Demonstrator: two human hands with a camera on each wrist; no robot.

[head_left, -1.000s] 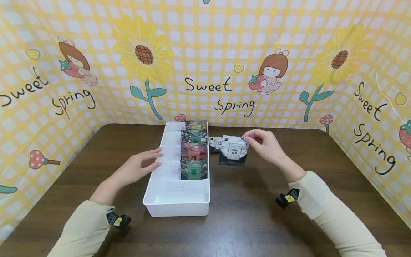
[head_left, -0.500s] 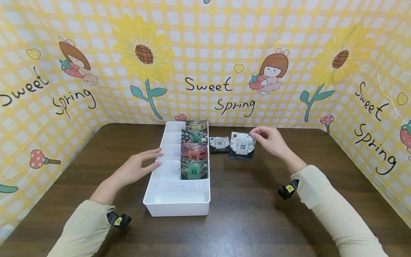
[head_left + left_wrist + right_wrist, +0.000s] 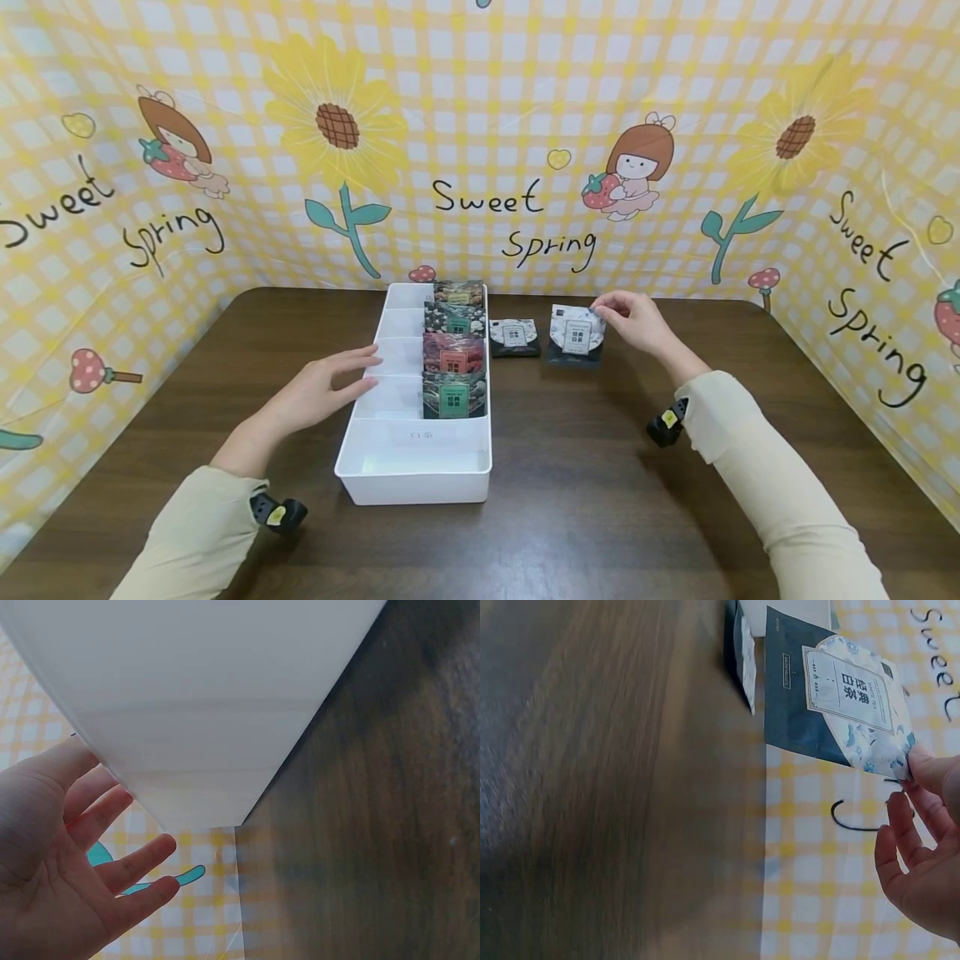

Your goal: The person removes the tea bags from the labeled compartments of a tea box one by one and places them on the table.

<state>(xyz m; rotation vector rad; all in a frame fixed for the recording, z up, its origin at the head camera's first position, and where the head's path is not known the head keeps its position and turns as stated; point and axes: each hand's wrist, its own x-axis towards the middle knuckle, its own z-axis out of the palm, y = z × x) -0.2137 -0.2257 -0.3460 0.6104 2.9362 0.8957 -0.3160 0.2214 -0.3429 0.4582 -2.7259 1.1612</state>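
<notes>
The right hand (image 3: 637, 323) slides further off to the right! Thumb and fingers are clamped on the top right corner of the white-and-dark sachet (image 3: 577, 333), which the right wrist view shows held up off the desk (image 3: 570, 483). A second ago this sachet covered part of its twin, the other white-and-dark sachet (image 3: 514, 337); half a second later it was clear of it, and now it's further right and further back, the gap between them wider. That twin lies on the desk just beside the white box (image 3: 412, 490), its whole printed front in sight.

Over on the left, the same as before: the left hand (image 3: 318, 392) holds its spot, fingers spread apart, tips at the box's left rim. The box hasn't budged either. Its line-up stays in place along the right side, one to a compartment: green sachet (image 3: 453, 398) nearest, then red sachet (image 3: 452, 356), black-and-white sachet (image 3: 454, 320), and yellow-labelled sachet (image 3: 457, 293) at the far end.
</notes>
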